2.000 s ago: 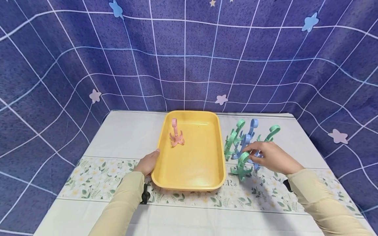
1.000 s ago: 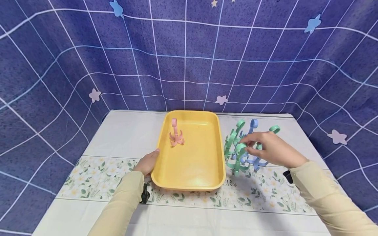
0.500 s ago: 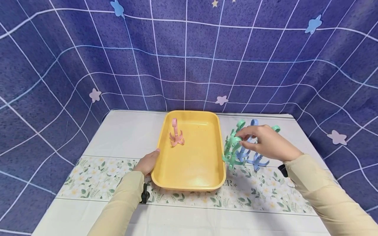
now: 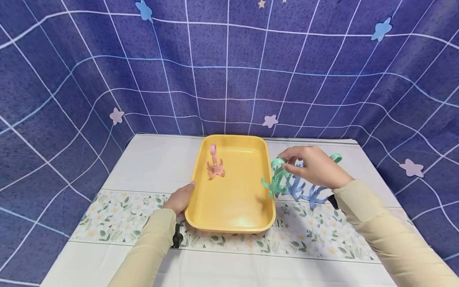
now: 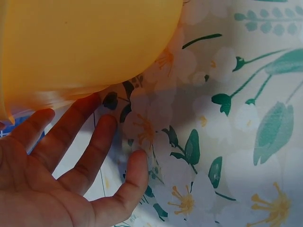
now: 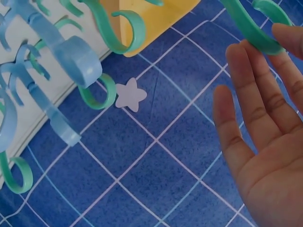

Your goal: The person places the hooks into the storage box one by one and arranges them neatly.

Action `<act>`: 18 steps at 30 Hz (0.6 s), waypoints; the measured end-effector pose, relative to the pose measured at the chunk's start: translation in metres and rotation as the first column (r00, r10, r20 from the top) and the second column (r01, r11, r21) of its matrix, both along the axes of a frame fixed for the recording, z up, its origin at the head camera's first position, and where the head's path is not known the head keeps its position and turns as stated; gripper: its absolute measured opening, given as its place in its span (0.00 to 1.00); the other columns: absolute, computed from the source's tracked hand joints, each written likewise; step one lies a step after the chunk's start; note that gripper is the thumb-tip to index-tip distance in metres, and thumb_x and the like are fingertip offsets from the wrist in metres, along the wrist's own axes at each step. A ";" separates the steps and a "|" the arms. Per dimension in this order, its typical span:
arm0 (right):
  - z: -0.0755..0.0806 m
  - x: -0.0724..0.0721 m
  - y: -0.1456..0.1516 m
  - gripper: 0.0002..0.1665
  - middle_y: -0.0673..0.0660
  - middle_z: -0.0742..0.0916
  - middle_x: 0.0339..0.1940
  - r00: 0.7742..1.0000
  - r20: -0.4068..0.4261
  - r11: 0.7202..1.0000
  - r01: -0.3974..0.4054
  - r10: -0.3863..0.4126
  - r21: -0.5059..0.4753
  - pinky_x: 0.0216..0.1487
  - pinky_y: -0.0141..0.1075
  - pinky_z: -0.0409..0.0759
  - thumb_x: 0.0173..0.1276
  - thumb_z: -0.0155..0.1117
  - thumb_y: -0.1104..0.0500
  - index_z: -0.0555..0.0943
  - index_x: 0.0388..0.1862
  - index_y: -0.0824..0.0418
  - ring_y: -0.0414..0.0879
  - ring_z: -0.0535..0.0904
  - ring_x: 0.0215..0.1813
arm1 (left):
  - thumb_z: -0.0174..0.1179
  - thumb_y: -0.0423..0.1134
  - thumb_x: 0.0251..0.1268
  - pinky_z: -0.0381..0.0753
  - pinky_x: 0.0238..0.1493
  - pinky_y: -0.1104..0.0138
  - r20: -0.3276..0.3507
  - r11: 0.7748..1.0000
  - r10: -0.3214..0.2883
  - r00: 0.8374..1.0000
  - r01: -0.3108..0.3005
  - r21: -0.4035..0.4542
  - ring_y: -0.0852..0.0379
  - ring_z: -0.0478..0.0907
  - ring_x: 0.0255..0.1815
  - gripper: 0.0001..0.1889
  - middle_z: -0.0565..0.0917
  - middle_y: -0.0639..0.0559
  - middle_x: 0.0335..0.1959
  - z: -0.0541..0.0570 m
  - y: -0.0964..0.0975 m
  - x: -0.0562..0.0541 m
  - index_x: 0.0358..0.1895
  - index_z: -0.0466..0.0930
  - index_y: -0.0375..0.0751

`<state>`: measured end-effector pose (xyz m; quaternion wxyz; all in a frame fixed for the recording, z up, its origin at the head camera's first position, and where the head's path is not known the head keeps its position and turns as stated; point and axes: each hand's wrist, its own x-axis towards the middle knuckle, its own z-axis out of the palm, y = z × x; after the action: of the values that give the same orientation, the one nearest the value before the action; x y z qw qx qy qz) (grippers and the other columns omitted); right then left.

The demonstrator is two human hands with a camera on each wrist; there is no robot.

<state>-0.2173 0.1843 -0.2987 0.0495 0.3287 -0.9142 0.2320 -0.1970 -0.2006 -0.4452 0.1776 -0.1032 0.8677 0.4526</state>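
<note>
My right hand (image 4: 310,165) pinches the curled top of a green claw hook (image 4: 275,185), whose prongs overlap the right rim of the yellow tray (image 4: 233,203). In the right wrist view, the fingertips (image 6: 239,52) meet the underside of its curved green top (image 6: 258,38). My left hand (image 4: 179,198) rests at the tray's left rim; in the left wrist view its fingers (image 5: 90,156) reach, loosely extended, against the tray's outer side. Inside the tray, toward the back left, stands a pink claw hook (image 4: 216,170).
Blue claw hooks (image 4: 313,196) stand right of the tray, below my right hand. Another green hook (image 4: 336,158) shows beyond the hand, which hides part of the group. A white tablecloth (image 4: 154,159) with a flowered band covers the table; a blue gridded curtain (image 4: 229,79) hangs behind.
My right hand has carried the green hook left, from in front of the blue hooks to the tray's right rim. The left hand and the pink hook stay in place.
</note>
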 end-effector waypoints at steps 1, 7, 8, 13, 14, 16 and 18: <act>-0.001 -0.001 -0.001 0.10 0.51 0.90 0.44 1.000 0.000 1.000 0.003 -0.003 -0.003 0.49 0.46 0.82 0.71 0.67 0.64 0.88 0.49 0.58 0.43 0.84 0.42 | 0.31 0.62 0.83 0.80 0.48 0.53 0.002 1.000 0.005 1.000 -0.005 0.003 0.48 0.82 0.43 0.37 0.82 0.38 0.49 0.000 0.000 0.000 0.77 0.63 0.36; -0.003 -0.009 -0.010 0.10 0.52 0.89 0.46 0.999 0.031 1.000 0.024 -0.024 -0.011 0.50 0.47 0.81 0.72 0.67 0.63 0.88 0.50 0.57 0.44 0.84 0.43 | 0.31 0.62 0.83 0.81 0.47 0.55 0.014 1.000 0.017 1.000 -0.017 -0.021 0.47 0.82 0.45 0.37 0.82 0.38 0.49 0.000 0.001 0.000 0.77 0.64 0.37; -0.003 -0.010 -0.012 0.10 0.52 0.89 0.47 0.999 0.037 1.000 0.022 -0.021 -0.014 0.50 0.47 0.82 0.73 0.67 0.63 0.88 0.50 0.57 0.44 0.84 0.43 | 0.31 0.62 0.83 0.81 0.46 0.55 0.013 1.000 0.016 1.000 -0.015 -0.026 0.47 0.81 0.45 0.37 0.82 0.38 0.49 0.000 0.001 0.000 0.77 0.63 0.37; -0.003 -0.017 -0.019 0.10 0.52 0.89 0.46 0.999 0.038 1.000 0.005 -0.004 -0.022 0.48 0.45 0.82 0.72 0.68 0.63 0.89 0.50 0.58 0.45 0.84 0.43 | 0.31 0.63 0.83 0.81 0.43 0.57 0.003 1.000 0.014 1.000 -0.014 -0.028 0.47 0.81 0.43 0.37 0.81 0.38 0.48 -0.002 0.000 0.000 0.77 0.63 0.36; -0.003 -0.018 -0.020 0.10 0.52 0.90 0.46 0.999 0.037 1.000 0.001 0.000 -0.022 0.48 0.44 0.82 0.72 0.68 0.63 0.88 0.50 0.58 0.44 0.84 0.43 | 0.31 0.62 0.83 0.81 0.43 0.57 0.000 1.000 0.013 1.000 -0.013 -0.027 0.47 0.81 0.43 0.37 0.81 0.37 0.48 -0.002 0.000 0.000 0.77 0.63 0.36; -0.002 -0.020 -0.022 0.10 0.52 0.89 0.46 0.999 0.033 1.000 0.002 -0.001 -0.015 0.48 0.44 0.81 0.72 0.68 0.63 0.88 0.51 0.58 0.44 0.84 0.43 | 0.31 0.62 0.83 0.81 0.44 0.57 -0.004 1.000 0.013 1.000 -0.013 -0.028 0.47 0.81 0.43 0.37 0.81 0.37 0.49 -0.002 0.001 0.000 0.78 0.62 0.37; -0.002 -0.022 -0.024 0.11 0.52 0.89 0.46 0.999 0.036 1.000 0.008 -0.008 -0.011 0.47 0.44 0.81 0.72 0.68 0.63 0.88 0.52 0.58 0.44 0.83 0.42 | 0.31 0.61 0.83 0.81 0.44 0.56 -0.001 0.999 0.018 1.000 -0.018 -0.026 0.47 0.82 0.43 0.36 0.82 0.38 0.49 -0.001 0.002 0.001 0.78 0.62 0.37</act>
<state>-0.2390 0.1603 -0.3010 0.0358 0.3205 -0.9150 0.2426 -0.1965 -0.1991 -0.4459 0.1719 -0.1131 0.8727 0.4427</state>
